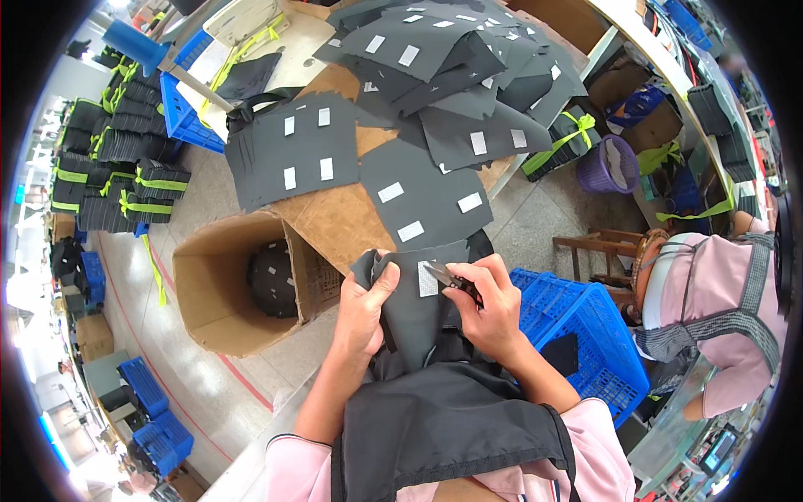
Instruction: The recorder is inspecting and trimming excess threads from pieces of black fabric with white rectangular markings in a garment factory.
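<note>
Setting: garment workshop | Evidence: cut dark fabric panels (435, 50) heaped on worktop (335, 222); tied bundles (125, 180); blue crates (577, 326); cardboard box (222, 293)

Between the hands lies a matt dark-grey fabric panel (414, 314) bearing a white woven-looking patch (427, 279). The snips (452, 280) at the right hand (489, 314) look like dull metal. Left of the left hand (364, 314), the box (222, 293) is rough brown cardboard; right, the blue crate (577, 326) is plastic lattice.

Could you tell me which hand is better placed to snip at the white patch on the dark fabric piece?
Right: the right hand holds small snips at the white patch; the left hand grips the dark fabric piece.
</note>
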Demonstrator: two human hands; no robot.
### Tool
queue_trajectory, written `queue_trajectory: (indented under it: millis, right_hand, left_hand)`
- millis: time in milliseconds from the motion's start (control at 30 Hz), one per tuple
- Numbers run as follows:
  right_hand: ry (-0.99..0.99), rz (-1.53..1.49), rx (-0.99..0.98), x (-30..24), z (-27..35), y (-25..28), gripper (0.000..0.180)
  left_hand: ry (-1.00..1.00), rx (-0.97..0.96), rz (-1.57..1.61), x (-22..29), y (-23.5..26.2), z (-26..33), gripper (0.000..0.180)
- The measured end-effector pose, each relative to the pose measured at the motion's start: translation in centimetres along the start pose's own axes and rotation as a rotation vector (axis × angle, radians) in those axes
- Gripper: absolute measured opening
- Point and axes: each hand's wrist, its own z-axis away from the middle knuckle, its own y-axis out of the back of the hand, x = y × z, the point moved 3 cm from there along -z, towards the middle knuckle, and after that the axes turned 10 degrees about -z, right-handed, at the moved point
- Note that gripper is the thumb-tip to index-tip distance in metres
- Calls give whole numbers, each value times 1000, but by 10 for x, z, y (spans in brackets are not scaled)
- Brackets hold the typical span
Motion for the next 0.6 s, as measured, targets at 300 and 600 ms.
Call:
queue_trajectory:
  millis: [300, 600]
  right_hand:
    - [-337, -222, -30, 40, -5, 0, 26]
    - [-319, 171, 106, 84, -34, 6, 43]
  left_hand:
    - [-152, 178, -143, 37, 39, -50, 34]
    - [-792, 1116, -1297, 128, 129, -138, 77]
